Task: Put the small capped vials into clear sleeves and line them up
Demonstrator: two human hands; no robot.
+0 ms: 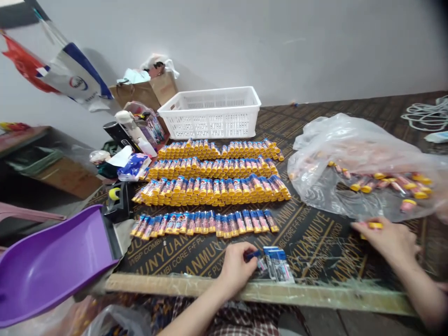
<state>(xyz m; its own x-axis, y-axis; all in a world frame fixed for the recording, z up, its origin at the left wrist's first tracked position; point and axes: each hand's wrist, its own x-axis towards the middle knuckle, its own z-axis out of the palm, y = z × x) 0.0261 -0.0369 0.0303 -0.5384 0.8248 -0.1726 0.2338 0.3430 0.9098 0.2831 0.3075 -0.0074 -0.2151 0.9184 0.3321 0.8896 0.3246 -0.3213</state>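
Observation:
My left hand [239, 262] is closed in a pinch on a small blue-edged printed sleeve [261, 264], just above the table's front edge. Beside it, to the right, lies a small stack of flat clear printed sleeves [279, 265] with blue top edges. My right hand [394, 242] is closed around a small tube with a yellow end [375, 225], partly hidden by the fingers. Just beyond that hand, an open clear plastic bag [336, 128] holds several pink tubes with yellow ends [397, 182]. A single row of finished-looking blue, pink and yellow tubes [206, 223] lies left of centre.
Stacked rows of similar tubes [213, 189] lie behind the single row. A white plastic basket [213, 123] stands against the wall. At left are a purple dustpan [59, 261], a tape dispenser [119, 203] and bottles [128, 126]. White cable [427, 114] lies far right.

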